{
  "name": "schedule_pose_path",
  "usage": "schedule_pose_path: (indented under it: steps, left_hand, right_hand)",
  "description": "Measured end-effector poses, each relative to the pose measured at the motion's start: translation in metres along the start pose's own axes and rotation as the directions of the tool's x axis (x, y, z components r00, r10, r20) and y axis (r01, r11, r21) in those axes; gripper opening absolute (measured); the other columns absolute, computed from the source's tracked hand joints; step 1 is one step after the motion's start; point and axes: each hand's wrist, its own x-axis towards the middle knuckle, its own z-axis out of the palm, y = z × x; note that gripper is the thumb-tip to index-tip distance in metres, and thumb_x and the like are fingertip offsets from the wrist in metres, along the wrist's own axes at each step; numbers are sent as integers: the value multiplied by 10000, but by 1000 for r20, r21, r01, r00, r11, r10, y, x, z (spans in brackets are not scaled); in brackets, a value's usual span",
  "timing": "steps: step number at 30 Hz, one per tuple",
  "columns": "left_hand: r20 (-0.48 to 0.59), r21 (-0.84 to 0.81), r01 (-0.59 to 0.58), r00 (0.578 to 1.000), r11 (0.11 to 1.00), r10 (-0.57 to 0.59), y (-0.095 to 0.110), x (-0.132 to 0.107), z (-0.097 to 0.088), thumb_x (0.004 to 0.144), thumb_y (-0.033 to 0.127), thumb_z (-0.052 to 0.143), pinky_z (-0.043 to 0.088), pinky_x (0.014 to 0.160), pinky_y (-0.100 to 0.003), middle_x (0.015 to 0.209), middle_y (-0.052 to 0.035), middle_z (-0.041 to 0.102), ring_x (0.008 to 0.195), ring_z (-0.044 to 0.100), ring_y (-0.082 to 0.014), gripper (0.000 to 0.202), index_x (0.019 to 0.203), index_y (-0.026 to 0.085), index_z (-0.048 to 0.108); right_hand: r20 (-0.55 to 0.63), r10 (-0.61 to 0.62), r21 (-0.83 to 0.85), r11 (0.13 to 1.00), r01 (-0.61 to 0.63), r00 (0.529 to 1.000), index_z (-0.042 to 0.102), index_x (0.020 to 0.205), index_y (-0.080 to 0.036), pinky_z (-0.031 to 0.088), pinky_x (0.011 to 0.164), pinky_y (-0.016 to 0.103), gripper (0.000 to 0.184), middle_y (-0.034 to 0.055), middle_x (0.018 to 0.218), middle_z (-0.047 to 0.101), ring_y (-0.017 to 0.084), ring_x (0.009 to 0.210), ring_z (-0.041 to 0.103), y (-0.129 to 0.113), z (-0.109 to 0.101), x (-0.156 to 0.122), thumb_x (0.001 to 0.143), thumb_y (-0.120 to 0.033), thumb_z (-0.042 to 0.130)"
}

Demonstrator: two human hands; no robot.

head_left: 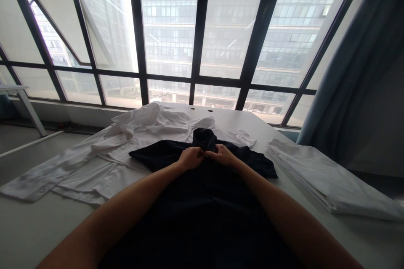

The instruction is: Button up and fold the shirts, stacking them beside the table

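Note:
A dark navy collared shirt [208, 193] lies front up on the white table, its short sleeves spread to both sides and its collar standing up at the far end. At the collar's front, my left hand [191, 158] is closed on the fabric from the left. My right hand [222, 155] pinches the collar's other side, thumb and fingers pressed together. The two hands almost meet below the neck opening. Whatever small part lies between the fingertips, such as a button, is too dark to make out. The shirt's lower part falls into deep shadow.
Crumpled white shirts [116, 147] cover the table's left and far side. To the right rests a folded white cloth stack [328, 176]. Beyond the white table [233, 119] stand large framed windows, with a blue-grey curtain [341, 75] at the right. Another white table [19, 88] shows far left.

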Motion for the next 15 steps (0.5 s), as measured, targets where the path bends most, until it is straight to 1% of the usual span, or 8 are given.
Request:
schedule_pose_path:
  steps: [2,4,6,7,9,11,13,15]
  left_hand:
    - [21,44,-111,994,993,111,1,-2,0,820,251,594,458,723,-284,910,-58,727,847,675,-240,170,917,216,729]
    - [27,51,-189,982,981,188,1,-2,0,819,249,598,453,725,-278,899,-60,721,844,669,-232,154,898,209,724]
    - [-2,-16,-173,985,985,173,0,0,1,841,313,592,452,710,-272,834,-62,713,810,663,-223,175,829,192,717]
    - [-30,-91,-122,992,988,120,-1,2,0,870,371,560,452,685,-270,779,-63,701,768,659,-215,257,781,180,706]
    - [-64,-301,43,996,953,-65,-4,8,-1,931,507,429,449,598,-270,666,-59,659,628,632,-192,477,703,163,668]
    - [-28,-478,202,969,855,-245,-8,14,-3,936,598,356,420,493,-266,596,-47,611,487,571,-162,582,675,155,628]
    - [21,-559,292,941,776,-339,-10,18,-5,893,604,468,383,423,-251,567,-27,578,420,519,-136,518,681,150,602]
    - [29,-604,301,934,739,-357,-9,19,-8,836,515,615,364,400,-223,564,-8,563,420,499,-115,391,712,145,602]
  right_hand:
    - [-6,126,72,989,-126,992,558,783,-176,426,428,248,369,8,621,609,137,461,551,0,-6,2,805,-539,621]
    - [-147,181,104,981,-167,972,558,804,-180,426,422,256,378,12,637,612,138,457,549,1,-9,5,820,-556,596]
    - [-277,137,91,989,-116,951,552,760,-186,419,448,253,334,-1,629,590,134,490,536,1,-10,8,796,-511,619]
    - [-298,91,77,995,-71,950,540,719,-190,410,464,249,314,-16,607,564,126,503,517,0,-9,9,774,-484,634]
    - [-246,1,76,997,18,969,497,635,-198,379,482,239,302,-48,546,490,107,501,461,-3,-9,9,727,-440,653]
    - [-117,-26,144,989,43,993,484,596,-197,356,485,234,279,-63,515,456,94,487,429,-8,-10,8,680,-393,663]
    - [13,-9,237,971,6,1000,509,587,-185,345,485,227,224,-59,519,479,90,484,434,-13,-13,7,633,-333,671]
    - [78,16,311,949,-40,997,530,583,-175,326,475,219,177,-50,523,499,84,478,433,-15,-19,6,604,-290,663]
